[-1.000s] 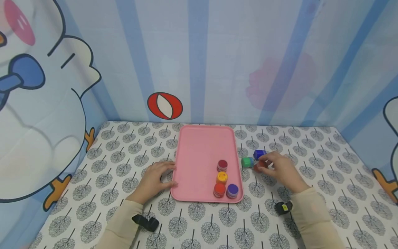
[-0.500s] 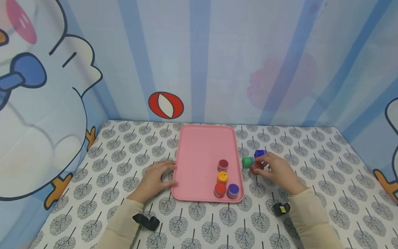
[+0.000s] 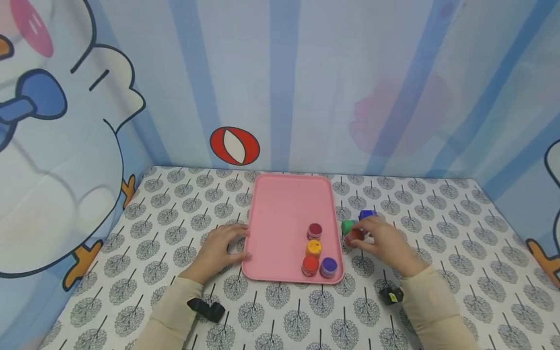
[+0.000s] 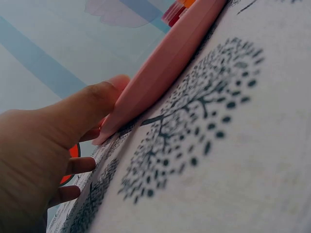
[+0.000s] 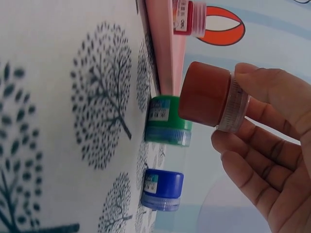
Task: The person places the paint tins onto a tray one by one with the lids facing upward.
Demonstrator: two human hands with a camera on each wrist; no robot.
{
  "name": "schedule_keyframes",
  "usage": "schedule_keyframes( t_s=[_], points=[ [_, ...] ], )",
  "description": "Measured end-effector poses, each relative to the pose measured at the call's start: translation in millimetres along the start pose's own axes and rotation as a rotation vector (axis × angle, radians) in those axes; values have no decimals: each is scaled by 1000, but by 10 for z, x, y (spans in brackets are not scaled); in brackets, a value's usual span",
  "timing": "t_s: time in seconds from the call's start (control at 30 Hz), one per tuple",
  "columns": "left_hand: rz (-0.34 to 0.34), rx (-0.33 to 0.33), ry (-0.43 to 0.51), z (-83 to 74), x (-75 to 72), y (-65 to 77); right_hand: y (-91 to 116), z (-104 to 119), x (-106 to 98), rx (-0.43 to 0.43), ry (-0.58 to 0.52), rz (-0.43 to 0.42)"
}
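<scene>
Squat reddish-brown plastic jar with a clear lid [image 5: 206, 94], shifted left since a second ago, now just beside the pink rectangular tray [image 3: 284, 204].
Thumb and fingers of the right hand [image 3: 385, 240] pinch its lid, above the cloth; the left hand [image 3: 218, 249], fingers apart, still touches the tray's left rim.

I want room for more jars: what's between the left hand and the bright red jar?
Only bare pink tray, from left hand to bright red jar, in the head view.

Head view bright and even; wrist views dimmer.
</scene>
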State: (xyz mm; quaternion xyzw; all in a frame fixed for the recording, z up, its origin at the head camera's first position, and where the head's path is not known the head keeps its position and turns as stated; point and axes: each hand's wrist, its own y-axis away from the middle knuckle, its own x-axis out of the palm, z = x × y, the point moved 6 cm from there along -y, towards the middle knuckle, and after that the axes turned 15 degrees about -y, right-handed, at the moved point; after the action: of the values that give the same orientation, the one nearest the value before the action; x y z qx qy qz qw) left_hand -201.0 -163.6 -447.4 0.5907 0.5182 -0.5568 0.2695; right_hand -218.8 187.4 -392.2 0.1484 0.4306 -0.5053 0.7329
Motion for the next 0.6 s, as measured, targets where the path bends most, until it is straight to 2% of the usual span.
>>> schedule_keyframes(
  t_s=[0.6],
  points=[
    [4,3,0,-9,-19,-3,-18,200,177,-63,20,48]
  ],
)
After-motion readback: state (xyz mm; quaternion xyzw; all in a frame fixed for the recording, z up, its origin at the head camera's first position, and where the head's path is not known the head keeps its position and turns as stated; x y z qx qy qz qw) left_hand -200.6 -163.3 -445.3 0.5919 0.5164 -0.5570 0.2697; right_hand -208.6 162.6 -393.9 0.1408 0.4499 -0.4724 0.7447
